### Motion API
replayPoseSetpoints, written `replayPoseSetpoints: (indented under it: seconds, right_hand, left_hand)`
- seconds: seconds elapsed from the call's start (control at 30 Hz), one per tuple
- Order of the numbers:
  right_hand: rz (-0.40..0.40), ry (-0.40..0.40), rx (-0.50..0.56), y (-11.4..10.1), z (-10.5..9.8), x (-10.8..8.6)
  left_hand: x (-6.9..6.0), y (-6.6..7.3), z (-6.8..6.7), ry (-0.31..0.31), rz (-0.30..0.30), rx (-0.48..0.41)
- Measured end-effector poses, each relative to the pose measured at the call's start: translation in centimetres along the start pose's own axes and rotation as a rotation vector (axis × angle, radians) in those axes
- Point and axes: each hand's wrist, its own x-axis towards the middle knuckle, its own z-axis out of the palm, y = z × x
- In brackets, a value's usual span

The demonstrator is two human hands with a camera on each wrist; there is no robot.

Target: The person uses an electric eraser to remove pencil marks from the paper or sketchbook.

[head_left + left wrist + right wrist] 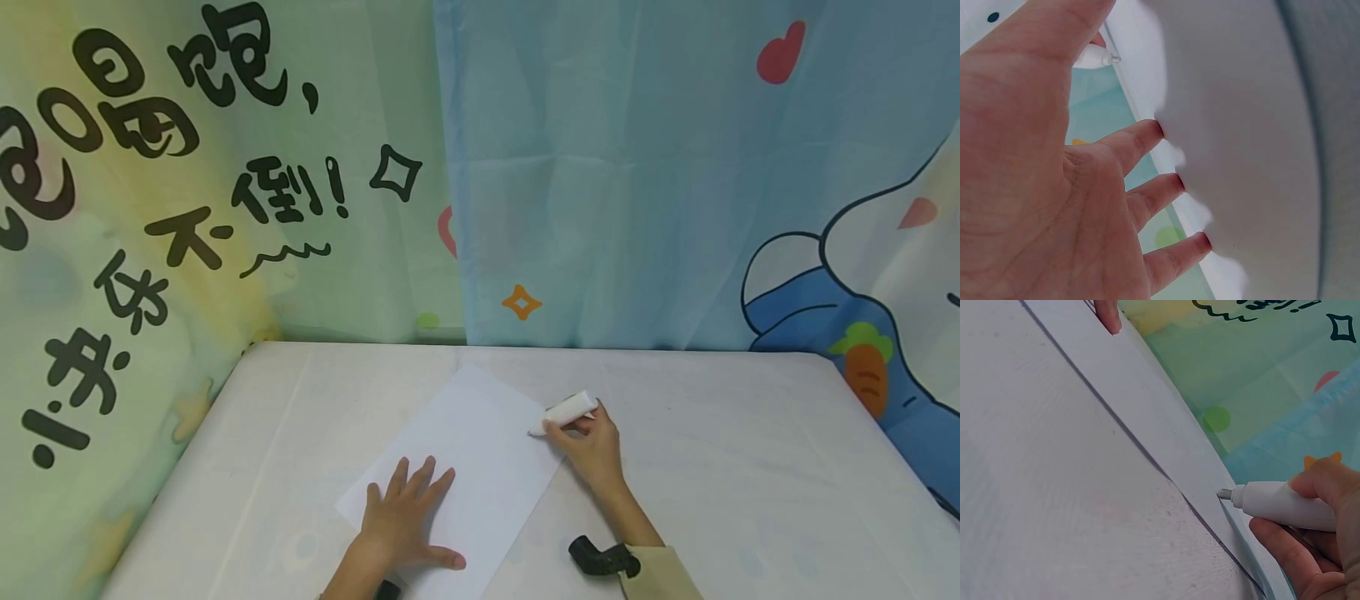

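A sheet of white paper [480,433] lies slanted on the table. My left hand [401,521] rests on its near left part with the fingers spread; in the left wrist view several fingertips [1200,242] press against the paper [1254,162]. My right hand [597,454] pinches a white correction pen [573,408] between thumb and fingers near the paper's right corner. The pen [1291,505] is tilted, its metal tip pointing left and down at the sheet in the right wrist view. Whether the tip touches the paper I cannot tell.
A white cloth covers the table [735,467]. Printed curtains [600,167] hang behind its far edge and along the left side. A black wrist device [600,558] sits at the right sleeve [660,573].
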Motion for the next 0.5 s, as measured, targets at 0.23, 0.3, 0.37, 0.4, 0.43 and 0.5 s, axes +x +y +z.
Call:
replayPoseSetpoints:
  seconds: [0.23, 0.3, 0.37, 0.4, 0.43, 0.5]
  right_hand:
    - [0.010, -0.053, -0.010, -0.54, 0.04, -0.25]
    - [0.006, -0.067, -0.016, -0.56, 0.09, -0.27]
    - [-0.008, -0.064, -0.021, -0.45, 0.13, -0.23]
    - [-0.015, -0.060, -0.019, -0.37, 0.14, -0.20]
    - [-0.023, -0.053, -0.009, -0.29, 0.13, -0.17]
    - [-0.025, -0.034, 0.004, -0.14, 0.08, -0.07]
  left_hand:
    - [-0.06, 0.03, -0.02, -0.007, -0.005, -0.012]
    - [-0.04, 0.02, 0.01, -0.006, -0.005, -0.008]
    - [-0.03, 0.01, 0.03, -0.004, -0.004, -0.005]
    - [-0.02, 0.00, 0.04, -0.003, -0.003, -0.003]
    - [-0.01, 0.00, 0.06, -0.002, -0.002, 0.000]
    - [0.00, -0.02, 0.06, 0.000, -0.001, 0.002]
